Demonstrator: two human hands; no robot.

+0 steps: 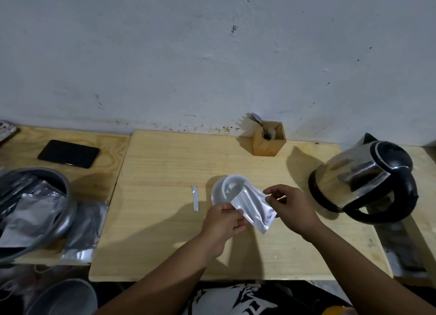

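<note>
One sachet between both hands

No words or numbers are showing clearly enough to read. The black shirt at the bottom edge is showing big white marks that may be letters, but they are getting cut off. The silver packet is showing only plain shiny foil.

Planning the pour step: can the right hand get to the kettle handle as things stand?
Probably yes. The kettle stands right of the right hand, its handle turned toward the person, with bare table between. But that hand pinches the sachet by the cup, so it must let go first.
</note>
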